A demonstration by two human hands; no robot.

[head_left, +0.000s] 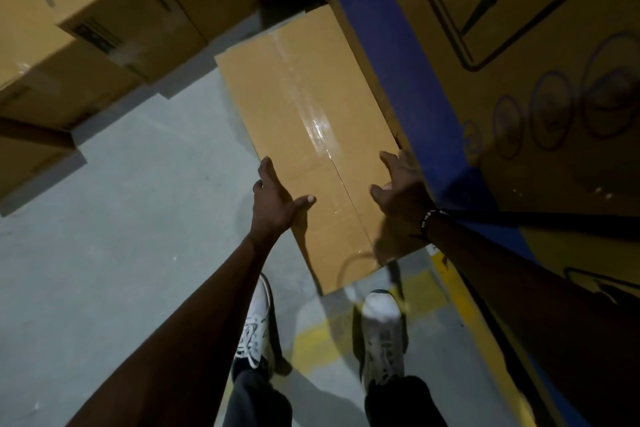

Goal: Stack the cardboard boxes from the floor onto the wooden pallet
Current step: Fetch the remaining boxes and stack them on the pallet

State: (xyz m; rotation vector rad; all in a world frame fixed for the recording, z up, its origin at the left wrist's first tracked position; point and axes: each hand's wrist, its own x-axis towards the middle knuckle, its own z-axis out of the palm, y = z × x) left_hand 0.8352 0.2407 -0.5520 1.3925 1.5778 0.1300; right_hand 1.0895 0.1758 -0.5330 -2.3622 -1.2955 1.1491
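1. Beside me on my right, a big printed carton (540,55) with a blue band is filling that side, and plain cardboard boxes (86,28) are standing piled at upper left; I am seeing no wooden pallet from this angle, so I cannot say how many boxes are already stacked.
2. Ahead of my shoes (382,329), the long taped box (304,121) is lying on the grey floor (121,218), pressed against the blue-banded carton, so I am judging this one as not yet lifted.
3. Its long axis is running away from me, tilting up and left, with the tape seam following it and the near short end pointing at my feet.
4. My left hand (273,198) is resting spread on the box's left edge near its close end, thumb on top.
5. My right hand (398,187) is reaching onto the right edge, fingers loose, not clamped; the two hands are well apart.
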